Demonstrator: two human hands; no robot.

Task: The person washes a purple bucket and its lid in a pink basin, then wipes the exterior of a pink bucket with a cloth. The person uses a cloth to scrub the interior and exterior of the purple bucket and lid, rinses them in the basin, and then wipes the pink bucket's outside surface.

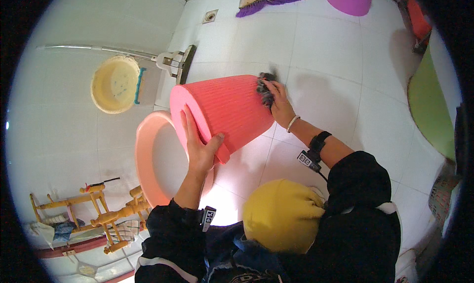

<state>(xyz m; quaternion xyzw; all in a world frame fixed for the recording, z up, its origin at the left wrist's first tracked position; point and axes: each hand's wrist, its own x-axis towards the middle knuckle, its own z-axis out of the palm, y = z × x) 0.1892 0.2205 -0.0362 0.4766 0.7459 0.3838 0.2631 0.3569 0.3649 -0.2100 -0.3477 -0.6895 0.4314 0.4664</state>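
A pink ribbed plastic bin (222, 110) is tilted on its side in front of me. My left hand (200, 152) is closed on its wider left end, thumb and fingers spread across the rim. My right hand (280, 104) presses a dark grey scrubbing pad or rag (266, 90) against the bin's right end; the pad is blurred, so its kind is unclear. Beneath the bin, to the left, stands a peach-coloured round basin (146, 159), partly covered by the bin and my left arm.
A flat-headed mop (183, 65) leans at the left wall near a cream basin (116, 84). Wooden furniture with cloths (106, 216) is at lower left. A purple-bristled broom (269, 2) and purple bucket (349, 0) stand far off; a green curved object (432, 103) is right.
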